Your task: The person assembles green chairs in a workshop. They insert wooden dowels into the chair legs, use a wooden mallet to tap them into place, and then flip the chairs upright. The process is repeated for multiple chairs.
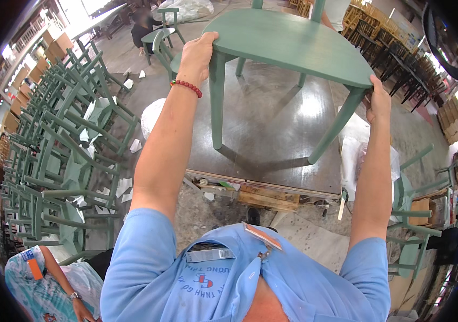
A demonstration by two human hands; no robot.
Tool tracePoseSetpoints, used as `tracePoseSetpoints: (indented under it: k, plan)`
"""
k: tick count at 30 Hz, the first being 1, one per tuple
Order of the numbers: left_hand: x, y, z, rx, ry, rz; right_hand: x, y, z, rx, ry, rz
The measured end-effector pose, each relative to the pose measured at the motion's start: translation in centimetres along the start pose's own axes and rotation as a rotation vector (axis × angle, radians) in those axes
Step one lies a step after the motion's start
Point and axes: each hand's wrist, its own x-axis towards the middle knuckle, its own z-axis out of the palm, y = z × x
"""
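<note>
A green wooden chair [293, 42] with a rounded seat stands upright in front of me, its front legs reaching down to a dark, shiny worktable [272, 123]. Whether the leg ends touch the top or hover just over it, I cannot tell. My left hand [199, 52], with a red bead bracelet on the wrist, is closed round the seat's left front corner above the leg. At the opposite front corner my right hand [379, 102] grips the seat edge, its fingers partly hidden beneath. The chair's back is cut off by the top of the view.
Stacked green chairs [73, 172] crowd the left; more green chairs [409, 247] stand at right. One person [43, 282] is at lower left, another [143, 29] by a green chair at far left, and part of a third [337, 12] shows behind the seat. White scraps [124, 187] litter the floor.
</note>
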Motion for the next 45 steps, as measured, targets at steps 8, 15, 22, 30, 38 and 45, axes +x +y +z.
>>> tracePoseSetpoints:
  k: [8,15,22,30,38,45]
  plan:
    - [1.7,-0.1,0.0,-0.059,0.021,-0.032,-0.2,-0.4,-0.1,-0.039,-0.053,-0.016]
    - [2.1,-1.5,-0.7,0.005,0.013,0.015,-0.2,-0.4,0.0,-0.059,-0.045,0.026]
    - [1.9,-0.9,-0.8,0.091,-0.019,-0.022,0.1,-0.5,0.4,-0.021,-0.015,0.001]
    - [2.5,-2.3,0.5,0.044,-0.055,0.079,-0.4,0.7,-0.5,0.019,-0.04,-0.065]
    - [4.8,-3.1,-0.4,-0.097,0.048,-0.043,-17.5,26.1,-17.9,-0.444,-0.512,0.621]
    - [7.2,-1.5,-5.0,-0.118,-0.041,-0.069,-23.5,39.4,-28.0,0.093,0.544,0.947]
